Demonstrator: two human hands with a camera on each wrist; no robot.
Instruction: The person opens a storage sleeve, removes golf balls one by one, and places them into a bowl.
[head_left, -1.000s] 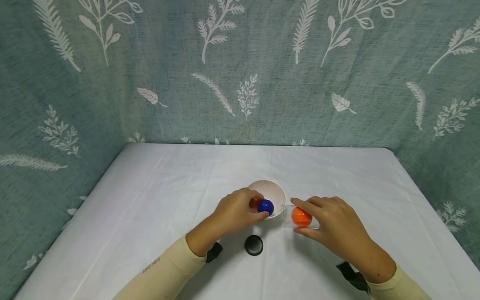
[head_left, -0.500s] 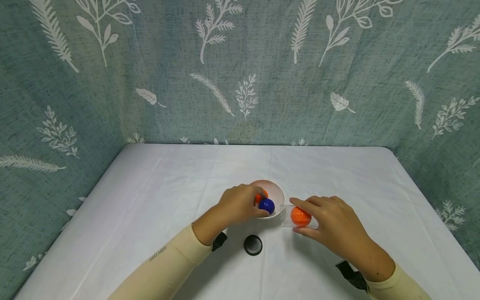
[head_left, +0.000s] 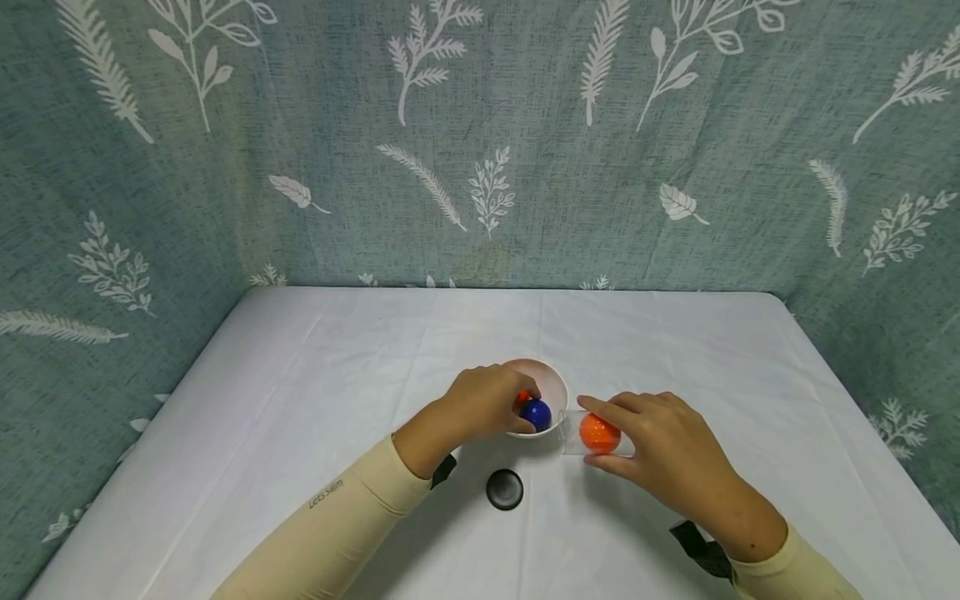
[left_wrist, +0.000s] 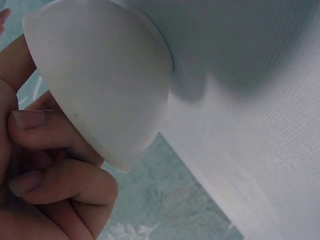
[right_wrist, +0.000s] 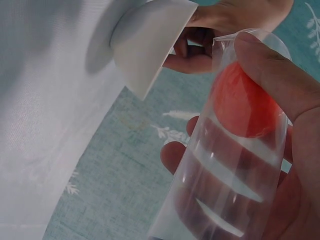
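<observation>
In the head view my left hand (head_left: 483, 404) reaches into a small white bowl (head_left: 558, 387), thumb and fingers curled about a glossy blue ball (head_left: 536, 414). An orange ball (head_left: 522, 398) sits beside it, partly covered by the fingers. The left wrist view shows the bowl's outer wall (left_wrist: 100, 75) with curled fingers at its rim. My right hand (head_left: 656, 446) grips a clear plastic tube (right_wrist: 225, 165) between thumb and fingers. Inside that tube, near its mouth, lies another orange ball (right_wrist: 245, 102); the mouth points toward the bowl.
A round black lid (head_left: 505, 489) lies on the white cloth-covered table (head_left: 360, 350), in front of the bowl and between the forearms. Green leaf-patterned fabric (head_left: 450, 192) hangs behind the table and along its sides.
My left hand has moved slightly right and deeper over the bowl, its fingers closing in on the blue ball. The right hand and tube hold nearly still.
</observation>
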